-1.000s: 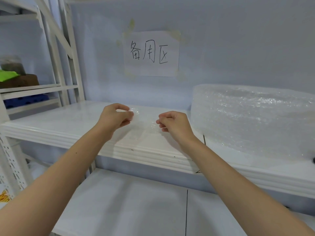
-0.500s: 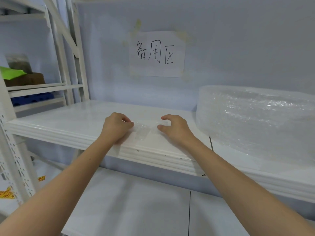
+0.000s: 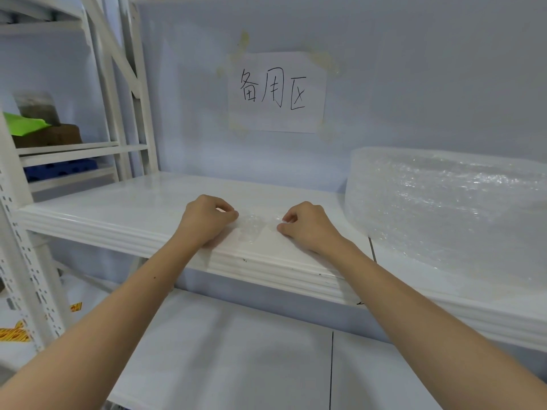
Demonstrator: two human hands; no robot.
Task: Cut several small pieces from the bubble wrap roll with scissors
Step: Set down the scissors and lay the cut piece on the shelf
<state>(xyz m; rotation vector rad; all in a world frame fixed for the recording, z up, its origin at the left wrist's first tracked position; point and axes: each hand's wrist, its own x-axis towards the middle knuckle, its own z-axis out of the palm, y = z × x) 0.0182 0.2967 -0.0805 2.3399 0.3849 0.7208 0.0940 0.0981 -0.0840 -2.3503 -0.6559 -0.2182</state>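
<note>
The white shelf (image 3: 124,208) spanned the whole view, a glossy board with a ribbed front lip, fixed to a white metal rack (image 3: 17,220) whose perforated upright stood at the far left. A second white board (image 3: 236,350) lay below it, partly covered by the person's forearms. Behind the shelf rose a pale blue wall (image 3: 414,69).

The bubble wrap roll (image 3: 444,208) lay on its flat side at the right end of the shelf, a broad drum of clear, glinting film that ran out of view at the right edge. It sat well apart from both hands.

A sheet of white paper (image 3: 276,91) with three handwritten black characters was stuck on the wall above the middle of the shelf, with yellowed tape marks at its corners.

On the neighbouring rack to the left sat a brown box (image 3: 50,136) with something bright green (image 3: 23,125) on top, and a dark blue item (image 3: 59,170) on the level beneath.

The left hand (image 3: 204,221) and the right hand (image 3: 307,227) rested near the front edge of the shelf, each with fingers curled and thumb and forefinger pinching one end of a small bubble wrap piece (image 3: 254,227). The piece lay flat on the shelf between them, clear and hard to trace against the white surface. No scissors could be made out.
</note>
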